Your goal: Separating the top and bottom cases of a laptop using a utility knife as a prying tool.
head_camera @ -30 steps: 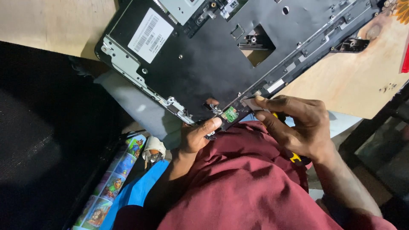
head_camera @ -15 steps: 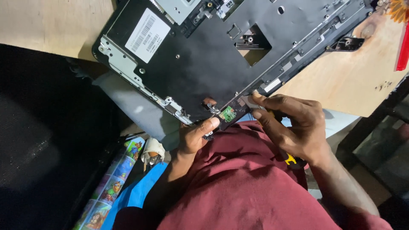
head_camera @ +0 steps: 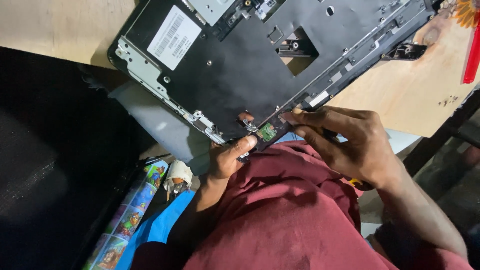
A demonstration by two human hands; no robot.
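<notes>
A black laptop chassis (head_camera: pixel 240 70) lies tilted, its near corner hanging over the table edge above my lap. A small green circuit board (head_camera: pixel 267 132) sits at that corner. My left hand (head_camera: pixel 227 160) grips the corner from below, thumb pressed on the edge just left of the board. My right hand (head_camera: pixel 350 142) comes from the right, its fingertips pinched on the chassis edge right beside the board. A yellow bit (head_camera: pixel 356 183) shows under my right wrist; what it is cannot be told.
The chassis rests on a wooden table (head_camera: pixel 410 95). A red object (head_camera: pixel 471 55) lies at the right edge. Below left are a white tape roll (head_camera: pixel 178 176), a colourful printed strip (head_camera: pixel 132 215) and a dark fabric surface (head_camera: pixel 45 165).
Almost nothing. Both hands stay at the chassis corner by the green board; the view has drifted only slightly.
</notes>
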